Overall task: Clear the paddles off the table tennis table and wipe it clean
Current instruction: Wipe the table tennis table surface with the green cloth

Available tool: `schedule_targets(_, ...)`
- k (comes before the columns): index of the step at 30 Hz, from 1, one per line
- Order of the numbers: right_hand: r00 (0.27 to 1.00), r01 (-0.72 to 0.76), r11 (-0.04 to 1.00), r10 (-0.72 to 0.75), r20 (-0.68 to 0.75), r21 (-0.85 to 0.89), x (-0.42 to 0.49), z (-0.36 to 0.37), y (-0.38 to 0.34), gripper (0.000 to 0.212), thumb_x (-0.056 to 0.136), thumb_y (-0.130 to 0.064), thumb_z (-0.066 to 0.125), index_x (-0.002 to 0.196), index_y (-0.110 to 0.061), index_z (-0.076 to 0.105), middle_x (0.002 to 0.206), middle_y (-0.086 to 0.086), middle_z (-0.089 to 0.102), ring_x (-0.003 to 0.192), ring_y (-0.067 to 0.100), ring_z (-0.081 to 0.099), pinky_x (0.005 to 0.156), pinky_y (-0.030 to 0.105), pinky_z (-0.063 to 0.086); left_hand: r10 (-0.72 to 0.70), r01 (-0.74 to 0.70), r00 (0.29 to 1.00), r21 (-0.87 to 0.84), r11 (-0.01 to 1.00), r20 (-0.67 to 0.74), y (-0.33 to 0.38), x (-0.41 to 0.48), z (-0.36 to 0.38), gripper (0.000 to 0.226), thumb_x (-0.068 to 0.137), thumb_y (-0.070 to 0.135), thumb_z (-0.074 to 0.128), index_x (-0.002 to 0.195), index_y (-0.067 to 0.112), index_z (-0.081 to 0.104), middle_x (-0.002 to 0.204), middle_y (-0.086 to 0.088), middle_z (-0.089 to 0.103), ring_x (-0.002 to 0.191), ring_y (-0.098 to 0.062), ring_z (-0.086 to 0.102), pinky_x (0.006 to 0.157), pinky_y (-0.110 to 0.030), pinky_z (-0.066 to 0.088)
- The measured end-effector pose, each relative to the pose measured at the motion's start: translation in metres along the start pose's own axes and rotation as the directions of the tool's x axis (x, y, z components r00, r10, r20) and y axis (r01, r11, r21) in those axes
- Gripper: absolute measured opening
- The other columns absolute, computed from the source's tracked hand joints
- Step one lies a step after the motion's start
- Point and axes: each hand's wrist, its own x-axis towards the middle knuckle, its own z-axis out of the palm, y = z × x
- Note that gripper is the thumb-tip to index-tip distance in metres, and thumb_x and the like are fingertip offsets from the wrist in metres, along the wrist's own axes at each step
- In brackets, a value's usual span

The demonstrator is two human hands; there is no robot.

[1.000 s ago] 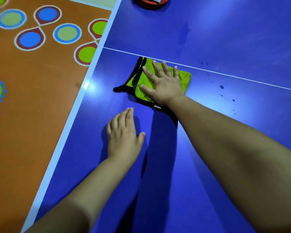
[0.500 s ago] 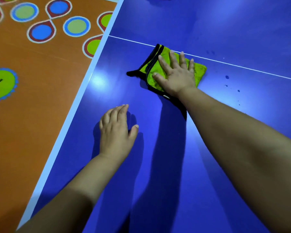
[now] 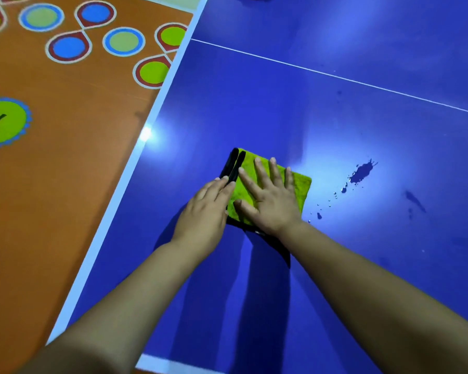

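My right hand [image 3: 270,203]: flat, palm down, fingers straight and spread. My left hand [image 3: 204,211]: just beside it, fingers straight, held together. Both forearms [image 3: 146,282] reach forward.

I see a blue bench [image 3: 254,103] with a white edge and 1 thin white line [image 3: 335,76] across it. A folded green cloth [image 3: 299,186] with black trim lies flat on it, with dark wet splashes [image 3: 362,171] just to its right.

Both hands [image 3: 238,209] flat on cloth [image 3: 297,184]
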Motion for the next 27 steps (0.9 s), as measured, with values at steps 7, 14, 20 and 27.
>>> schedule_targets(7,0.999,0.034,0.999,-0.033,-0.038,0.004,-0.123,0.026,-0.061,0.070,0.086,-0.068,0.030,0.150,-0.041,0.022,0.160,0.003,0.020,0.148,0.034,0.010,0.115,0.059,0.005,0.113,-0.131,0.985,0.137,0.982,0.130,-0.004,-0.103,0.001,0.035,0.083,0.014,0.063,0.118,0.012,0.061,0.139,-0.007,0.048,0.138,-0.025,0.029,0.109,-0.038,0.028)
schedule_targets(14,0.998,0.062,0.998,-0.061,-0.031,0.032,-0.224,0.044,-0.107,0.072,0.085,-0.069,0.038,0.150,-0.040,0.025,0.160,0.004,0.020,0.148,0.035,0.010,0.115,0.061,0.009,0.236,-0.285,0.940,0.192,0.939,0.245,-0.008,-0.196,0.001,0.049,0.041,0.028,0.089,0.083,0.023,0.064,0.122,-0.002,0.060,0.124,-0.025,0.046,0.089,-0.040,0.049)
schedule_targets(20,0.993,0.113,0.993,-0.112,-0.027,0.039,-0.289,0.050,-0.107,0.073,0.087,-0.071,0.037,0.151,-0.038,0.026,0.160,0.005,0.020,0.148,0.035,0.012,0.112,0.061,0.014,0.303,-0.355,0.883,0.086,0.931,0.359,0.003,-0.245,0.010,0.046,0.050,0.038,0.088,0.088,0.027,0.066,0.124,-0.001,0.062,0.114,-0.019,0.059,0.088,-0.037,0.050)
schedule_targets(27,0.988,0.150,0.986,-0.148,-0.037,0.070,-0.259,0.043,-0.075,0.070,0.087,-0.070,0.038,0.149,-0.037,0.032,0.159,0.001,0.025,0.148,0.031,0.015,0.113,0.059,0.014,0.205,-0.211,0.923,-0.017,0.977,0.326,0.014,-0.219,0.027,0.055,0.046,0.029,0.092,0.093,0.026,0.062,0.128,-0.001,0.059,0.115,-0.017,0.058,0.101,-0.023,0.034)
